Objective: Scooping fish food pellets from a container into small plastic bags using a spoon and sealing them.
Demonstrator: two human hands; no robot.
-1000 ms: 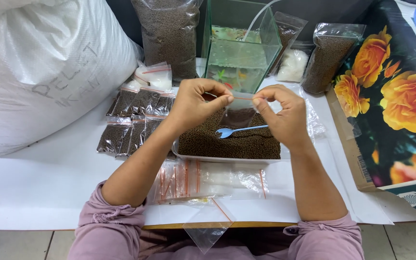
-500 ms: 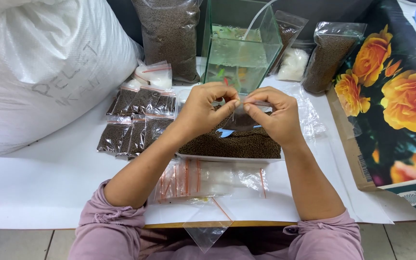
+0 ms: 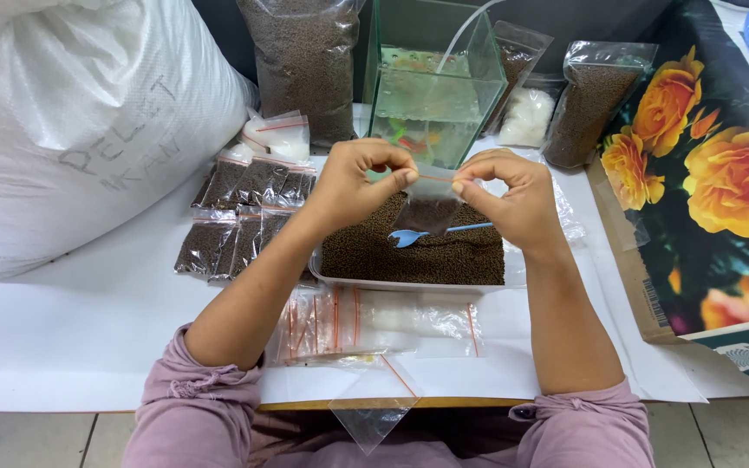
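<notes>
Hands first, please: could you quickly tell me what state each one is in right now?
Left hand: closed, pinching the top edge of the small pellet bag.
Right hand: closed, pinching the same bag's top edge.

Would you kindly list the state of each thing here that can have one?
small zip bag: part-filled with brown pellets, held up at its top edge by both hands.
left hand: pinching the bag's left corner.
right hand: pinching the right corner.
tray: filled with pellets.
blue spoon: lying on the pellets.
filled bags: laid flat in rows.
empty bags: piled flat.
glass tank: holds water, open on top.
</notes>
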